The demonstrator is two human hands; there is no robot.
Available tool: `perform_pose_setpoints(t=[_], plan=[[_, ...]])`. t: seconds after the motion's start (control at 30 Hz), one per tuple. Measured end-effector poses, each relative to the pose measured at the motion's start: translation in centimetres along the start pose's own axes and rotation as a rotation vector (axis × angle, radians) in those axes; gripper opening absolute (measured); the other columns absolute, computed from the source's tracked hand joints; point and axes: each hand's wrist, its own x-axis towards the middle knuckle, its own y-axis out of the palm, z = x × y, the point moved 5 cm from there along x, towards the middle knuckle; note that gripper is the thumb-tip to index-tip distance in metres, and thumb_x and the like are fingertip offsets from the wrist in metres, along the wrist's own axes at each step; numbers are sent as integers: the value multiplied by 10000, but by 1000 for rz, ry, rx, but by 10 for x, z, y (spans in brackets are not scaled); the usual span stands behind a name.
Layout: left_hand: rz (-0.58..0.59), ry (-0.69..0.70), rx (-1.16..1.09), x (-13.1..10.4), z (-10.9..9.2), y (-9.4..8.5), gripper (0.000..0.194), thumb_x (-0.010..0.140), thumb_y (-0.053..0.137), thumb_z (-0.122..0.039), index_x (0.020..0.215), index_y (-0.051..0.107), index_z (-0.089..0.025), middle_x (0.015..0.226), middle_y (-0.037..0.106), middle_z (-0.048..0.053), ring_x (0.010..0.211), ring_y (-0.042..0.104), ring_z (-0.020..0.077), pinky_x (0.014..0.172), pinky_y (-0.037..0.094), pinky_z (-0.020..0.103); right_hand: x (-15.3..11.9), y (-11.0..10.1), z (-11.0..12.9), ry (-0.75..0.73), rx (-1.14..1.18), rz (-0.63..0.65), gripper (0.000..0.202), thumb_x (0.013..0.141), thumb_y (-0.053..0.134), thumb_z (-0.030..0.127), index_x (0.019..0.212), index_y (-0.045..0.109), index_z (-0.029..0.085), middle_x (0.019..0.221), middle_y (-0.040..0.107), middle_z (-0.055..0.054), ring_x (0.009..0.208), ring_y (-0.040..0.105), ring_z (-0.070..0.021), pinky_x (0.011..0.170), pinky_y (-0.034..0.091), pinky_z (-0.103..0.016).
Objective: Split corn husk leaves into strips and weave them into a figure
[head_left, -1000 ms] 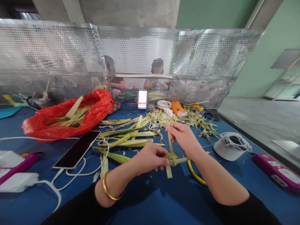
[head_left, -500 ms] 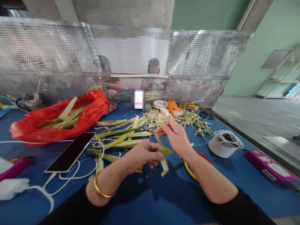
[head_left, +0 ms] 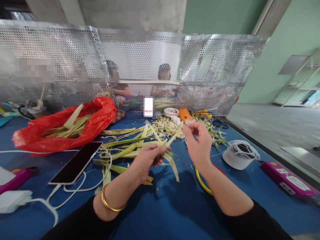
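Pinched in my left hand (head_left: 152, 159) are pale green leaf strips (head_left: 172, 166), which fan out from my fingertips; one hangs down to the right. To the right of it, my right hand (head_left: 199, 142) is closed with thumb and forefinger together. A strip end reaches toward those fingertips, but what they hold is too small to make out. Behind my left hand lie long green leaves (head_left: 125, 152) on the blue table (head_left: 150, 216). Pale leaf scraps (head_left: 163, 126) are heaped behind both hands.
At the left are a red plastic bag (head_left: 32, 138) of leaves, a phone (head_left: 75, 163) and white cables. A white cord roll (head_left: 236, 160) and a purple device (head_left: 287, 178) lie right. Two people sit behind a perforated metal screen (head_left: 212, 66).
My right hand has moved right, away from my left hand, which has shifted slightly left and up. The strips in my left hand are now spread apart.
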Motion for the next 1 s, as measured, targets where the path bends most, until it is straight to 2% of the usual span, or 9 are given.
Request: perform_pose_setpoints(t=[0.07,0.13,0.23,0.43,0.6,0.73,0.8,0.87,1.0], plan=[[-47,34,-30,0,-3,-2,297,654,740,-395,783,724,-127,524,486,-43,433,434,52,380,230,185,2,6,-12,156,78,85,354,827,562,510,656,498,207,563,431,37,528,398,-116,509,314,-259],[-57,51,-14,0,-3,-2,298,646,743,-407,739,707,-126,498,493,-39,429,443,61,383,241,190,-3,23,-19,315,221,347,432,799,566,566,585,467,203,503,356,58,469,324,-96,464,256,-253],[-19,32,48,-1,0,2,276,650,731,-405,681,691,-133,440,495,-32,417,450,76,385,263,191,-17,41,-19,408,365,591,407,762,602,561,612,533,189,479,372,64,445,315,-86,446,246,-245],[87,-35,90,-2,7,9,255,678,685,-357,771,742,-126,565,626,25,444,506,78,400,302,183,-19,44,-29,405,414,384,345,741,622,487,599,587,175,457,432,53,427,361,-89,432,280,-244],[-24,-3,27,-1,4,2,259,671,703,-358,769,741,-121,567,619,17,457,499,70,398,297,174,-11,36,-29,365,324,310,303,778,582,474,764,613,173,604,558,11,498,478,-124,495,387,-263],[-186,44,-116,3,-2,-12,298,662,735,-367,834,737,-125,644,649,32,550,546,83,407,305,162,-16,-7,14,-119,75,-71,126,860,534,329,857,579,211,733,596,-25,638,530,-161,628,425,-294],[-227,42,-194,4,-5,-19,290,662,745,-357,833,725,-124,680,661,41,590,566,91,421,322,158,-32,-2,39,-446,3,161,130,870,514,252,765,587,226,700,605,-29,633,532,-163,640,408,-294],[-211,47,-258,5,-7,-22,244,664,752,-326,795,709,-124,699,662,41,607,569,89,439,343,156,-49,14,47,-575,-107,435,186,880,509,246,724,608,225,635,583,-22,601,520,-159,620,377,-293],[-121,99,-282,4,-10,-19,201,653,771,-280,757,691,-127,697,650,25,574,538,64,432,338,145,-54,44,22,-262,-242,571,199,896,516,332,914,670,207,783,606,-44,613,535,-153,569,351,-277]])
